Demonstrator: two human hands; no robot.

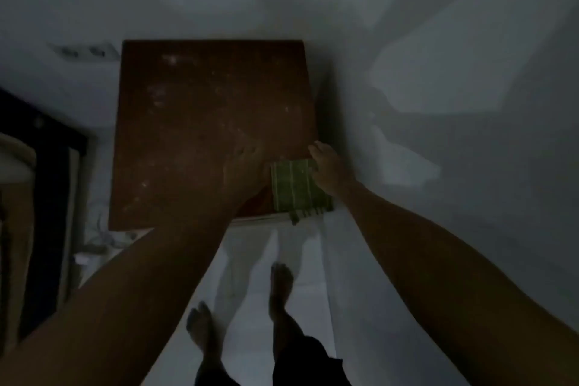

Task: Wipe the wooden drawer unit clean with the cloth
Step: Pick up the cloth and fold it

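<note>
The room is dim, and a person is standing over the wooden drawer unit (203, 122), whose brown top is filling the middle of the frame, backed against a pale wall (407, 25). Whitish dusty specks are showing across that top, thickest toward its upper left and its middle.

The cloth (297, 188), green with pale stripes and folded into a rough square, is lying at the lower right corner of the top, with its near edge hanging slightly over the front edge of the unit.

The left hand (246, 171) is lying palm down on the wood just left of the cloth, fingers reaching toward the upper part of the frame; in this light I cannot tell how far they are spread, and it looks to be touching the cloth's left edge. The right hand (327, 169) is resting at the cloth's upper right corner, by the right edge of the unit, fingers curled there; whether it is pinching the cloth or only pressing on it I cannot tell.

Both bare forearms are coming in from the bottom corners of the frame. Below the unit, two bare feet (280, 283) are standing on a light floor (360, 307). A dark piece of furniture (47, 197) is sitting at the left edge, too murky to make out.
</note>
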